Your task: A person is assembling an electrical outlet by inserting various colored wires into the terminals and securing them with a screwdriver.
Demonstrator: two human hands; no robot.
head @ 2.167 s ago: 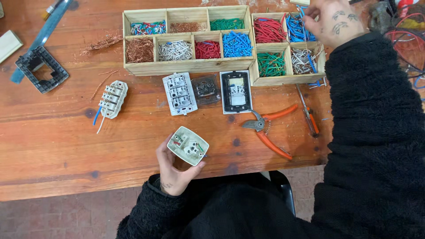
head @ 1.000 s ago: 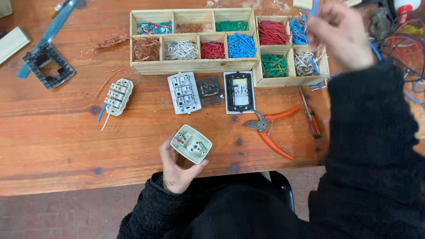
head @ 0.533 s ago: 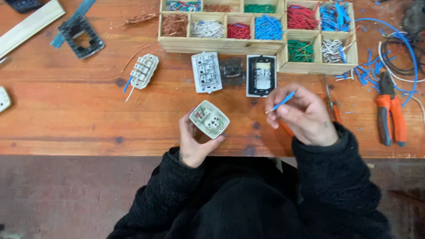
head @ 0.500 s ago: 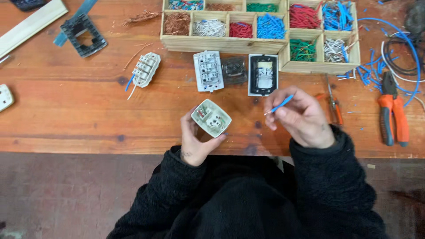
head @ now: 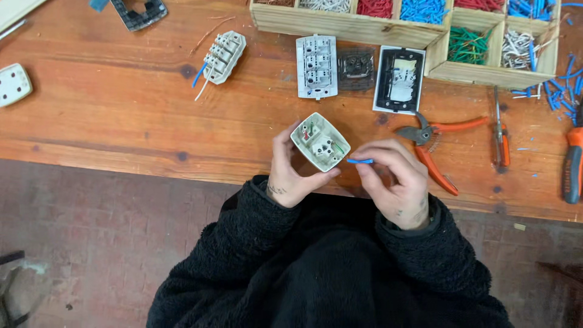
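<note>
Left hand (head: pixel 290 173) is wrapped around a square white switch module (head: pixel 320 141), fingers curled behind it, open back tilted up toward the camera, held just above the near edge of the wooden bench (head: pixel 121 109). Right hand (head: pixel 392 179) pinches a short blue wire piece (head: pixel 361 161) between thumb and fingertips, the wire's free end just beside the module's lower right corner, not quite touching. Orange-handled pliers (head: pixel 434 149) lie on the bench just past the right hand, below the wooden compartment tray (head: pixel 364 27).

Orange-handled pliers (head: pixel 434 146), wooden compartment tray (head: pixel 388 27) of coloured wires, spare switch modules (head: pixel 316 65).
</note>
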